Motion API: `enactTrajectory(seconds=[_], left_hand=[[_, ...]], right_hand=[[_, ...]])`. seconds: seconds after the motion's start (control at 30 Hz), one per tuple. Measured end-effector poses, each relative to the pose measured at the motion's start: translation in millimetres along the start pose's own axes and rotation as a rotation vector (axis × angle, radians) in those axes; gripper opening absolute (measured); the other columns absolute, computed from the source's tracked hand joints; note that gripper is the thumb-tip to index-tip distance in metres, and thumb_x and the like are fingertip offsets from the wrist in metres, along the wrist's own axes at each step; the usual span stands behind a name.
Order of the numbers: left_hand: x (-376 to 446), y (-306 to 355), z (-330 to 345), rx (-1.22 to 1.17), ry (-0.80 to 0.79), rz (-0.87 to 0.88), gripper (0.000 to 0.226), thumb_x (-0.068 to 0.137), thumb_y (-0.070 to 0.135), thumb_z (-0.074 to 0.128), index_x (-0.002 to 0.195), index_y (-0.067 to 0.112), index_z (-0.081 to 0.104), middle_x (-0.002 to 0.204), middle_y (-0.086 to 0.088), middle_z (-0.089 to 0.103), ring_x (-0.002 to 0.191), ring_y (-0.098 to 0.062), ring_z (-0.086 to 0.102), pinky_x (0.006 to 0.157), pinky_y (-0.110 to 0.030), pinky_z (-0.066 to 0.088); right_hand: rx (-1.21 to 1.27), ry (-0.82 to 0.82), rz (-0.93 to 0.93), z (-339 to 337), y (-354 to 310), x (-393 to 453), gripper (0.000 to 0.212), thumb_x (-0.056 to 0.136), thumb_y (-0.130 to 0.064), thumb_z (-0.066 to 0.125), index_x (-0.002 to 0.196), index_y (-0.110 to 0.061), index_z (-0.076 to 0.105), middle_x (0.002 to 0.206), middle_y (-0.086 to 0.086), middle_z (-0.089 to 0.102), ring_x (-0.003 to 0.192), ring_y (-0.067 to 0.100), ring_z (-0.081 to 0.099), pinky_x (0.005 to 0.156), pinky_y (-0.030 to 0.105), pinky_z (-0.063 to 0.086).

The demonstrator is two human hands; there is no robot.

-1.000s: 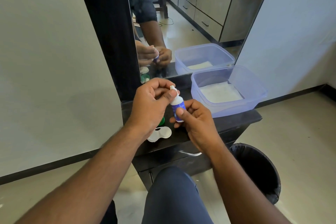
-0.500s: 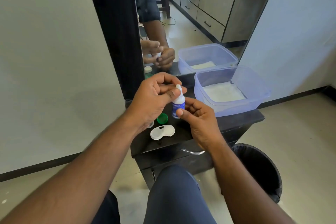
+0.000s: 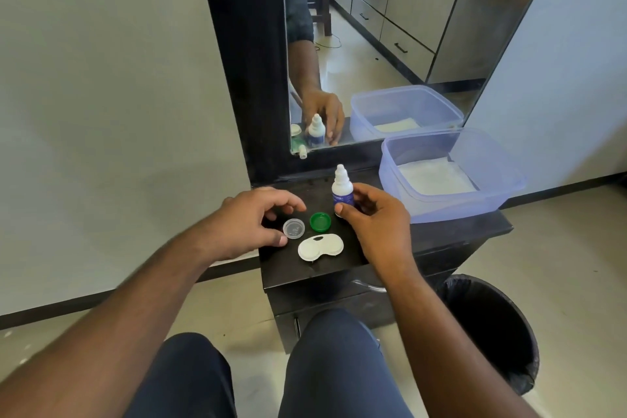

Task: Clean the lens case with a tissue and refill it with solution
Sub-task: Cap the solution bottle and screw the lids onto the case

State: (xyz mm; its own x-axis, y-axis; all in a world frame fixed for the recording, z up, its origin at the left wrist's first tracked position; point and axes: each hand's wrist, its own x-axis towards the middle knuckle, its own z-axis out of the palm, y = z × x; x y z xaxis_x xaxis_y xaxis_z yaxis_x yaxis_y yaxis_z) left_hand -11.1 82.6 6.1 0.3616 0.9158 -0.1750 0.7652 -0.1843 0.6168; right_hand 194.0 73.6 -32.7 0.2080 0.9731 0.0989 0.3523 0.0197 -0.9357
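Sitting on the black dresser top (image 3: 441, 237): tissue tub (image 3: 502, 180) at 2 o'clock, right hand (image 3: 380, 224) gripping the upright solution bottle (image 3: 342, 188), left hand (image 3: 247, 224) loosely curled, thumb touching the clear cap (image 3: 293, 228), white lens case (image 3: 320, 248) at 6 o'clock of the green cap (image 3: 320, 221)

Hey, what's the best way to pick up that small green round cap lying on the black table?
Pinch the small green round cap by its outer rim, coming straight down from above. It lies flat with its open side up, so only the rim offers a grip. The left hand, beside the clear round cap, seems nearer and free; the right hand holds the white dropper bottle.
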Motion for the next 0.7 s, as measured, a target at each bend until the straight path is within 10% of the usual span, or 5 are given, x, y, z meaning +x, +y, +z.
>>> enactTrajectory(seconds=[0.2, 0.47, 0.7], left_hand=[[5.9, 3.5, 2.7, 0.045, -0.045, 0.061, 0.054, 0.075, 0.012, 0.077, 0.120, 0.039, 0.060, 0.111, 0.010, 0.058, 0.097, -0.006, 0.055, 0.087, -0.029, 0.051], [13.3, 8.9, -4.5, 0.192, -0.100, 0.134, 0.047, 0.079, 0.019, 0.074, 0.122, 0.034, 0.061, 0.109, 0.007, 0.057, 0.093, -0.010, 0.056, 0.080, -0.028, 0.053], [-16.2, 3.7, -7.3, -0.438, 0.121, 0.094, 0.030, 0.078, 0.014, 0.074, 0.102, 0.033, 0.073, 0.098, 0.003, 0.066, 0.089, -0.021, 0.060, 0.077, -0.031, 0.053]], right_hand=[[0.079, 0.005, 0.009, -7.6, 6.2, -7.9, 0.059, 0.073, -0.022, 0.081, 0.126, -0.028, 0.056, 0.123, -0.012, 0.057, 0.110, 0.004, 0.055, 0.096, 0.022, 0.045], [-0.020, -0.110, -0.178, -25.0, 13.5, -27.2, 0.036, 0.071, -0.025, 0.081, 0.102, -0.030, 0.063, 0.097, -0.012, 0.058, 0.085, 0.006, 0.058, 0.072, 0.013, 0.050], [-0.246, -0.406, -0.240, -32.8, 10.4, -17.5, 0.031, 0.073, -0.033, 0.078, 0.102, -0.025, 0.069, 0.096, -0.020, 0.061, 0.091, -0.005, 0.056, 0.071, 0.007, 0.047]])
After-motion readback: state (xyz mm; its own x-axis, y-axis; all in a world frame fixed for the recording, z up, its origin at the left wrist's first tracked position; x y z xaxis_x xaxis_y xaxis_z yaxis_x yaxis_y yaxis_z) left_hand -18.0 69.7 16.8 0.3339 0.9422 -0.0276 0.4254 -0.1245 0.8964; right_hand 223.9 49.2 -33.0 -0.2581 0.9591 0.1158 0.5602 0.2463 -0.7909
